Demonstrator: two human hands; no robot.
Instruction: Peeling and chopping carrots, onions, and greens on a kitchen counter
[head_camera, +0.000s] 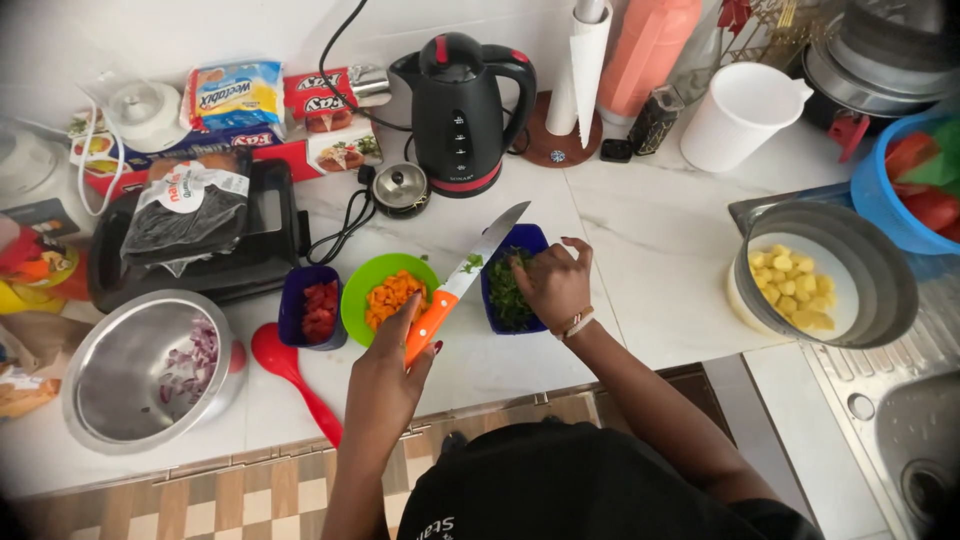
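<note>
Over the blue bowl (500, 262), right hand (553, 282) pinches chopped herbs (512, 290); left hand (392, 368) grips an orange-handled knife (462, 282), blade tilted above the green bowl (368, 272).

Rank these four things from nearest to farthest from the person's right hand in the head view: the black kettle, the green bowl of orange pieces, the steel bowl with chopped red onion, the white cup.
From the right hand:
1. green bowl, just to its left.
2. black kettle, behind it by the wall.
3. white cup, back right.
4. steel bowl, far left near the counter edge.
</note>
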